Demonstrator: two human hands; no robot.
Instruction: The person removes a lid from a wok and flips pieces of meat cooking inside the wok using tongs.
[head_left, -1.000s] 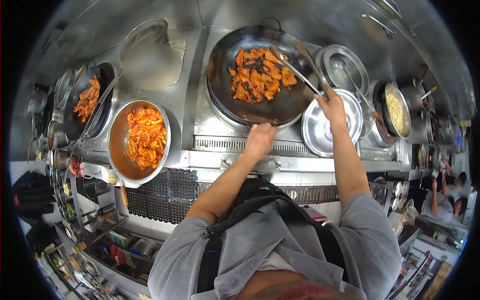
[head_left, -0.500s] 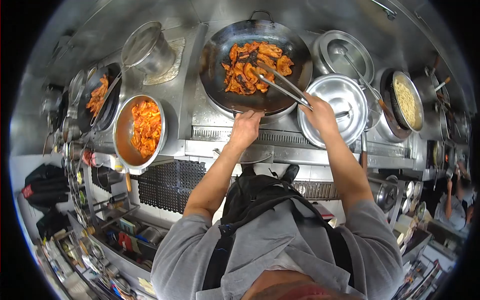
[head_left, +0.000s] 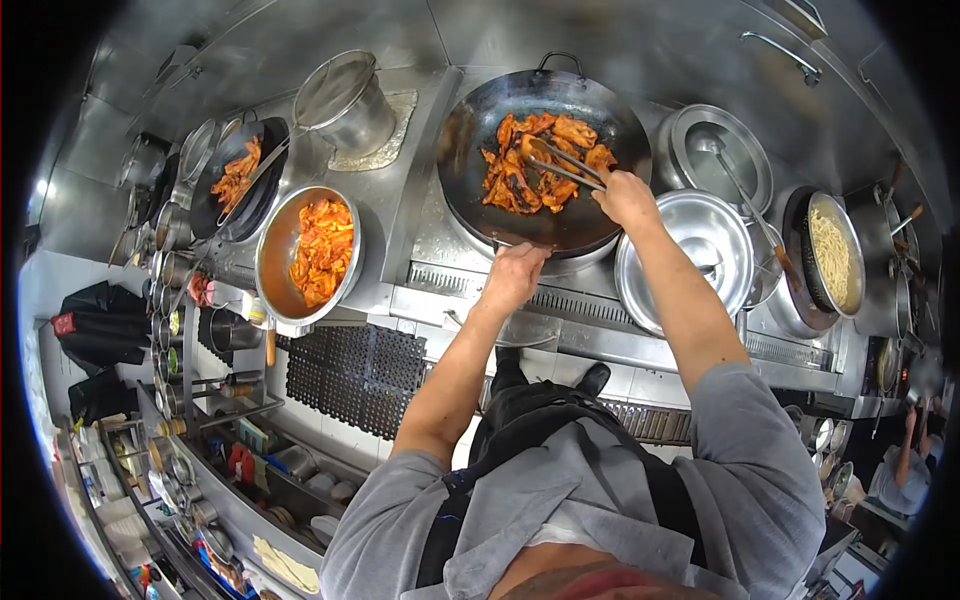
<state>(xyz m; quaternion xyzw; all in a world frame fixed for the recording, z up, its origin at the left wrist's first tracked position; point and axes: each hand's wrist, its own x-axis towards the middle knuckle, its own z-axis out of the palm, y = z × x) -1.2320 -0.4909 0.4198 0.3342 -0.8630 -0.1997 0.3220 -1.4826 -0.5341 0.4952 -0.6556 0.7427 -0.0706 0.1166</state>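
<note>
Wok (head_left: pixel 465 160) set on the bench (head_left: pixel 385 205), its far loop handle turned toward the back edge. Orange-red meat pieces (head_left: pixel 573 130), some charred dark, are spread across its middle. Near rim is grasped by the closed left hand (head_left: pixel 518 272); whether a handle lies within the grip cannot be told. Metal tongs (head_left: pixel 575 177) are gripped in the right hand (head_left: pixel 627 200) over the wok's right side, tips lowered among the pieces. Round metal lid (head_left: pixel 670 230) is placed just beside the wok, toward the front edge. Near that edge, farther left, sauced pieces (head_left: pixel 320 250) are held in a steel basin (head_left: pixel 274 240).
</note>
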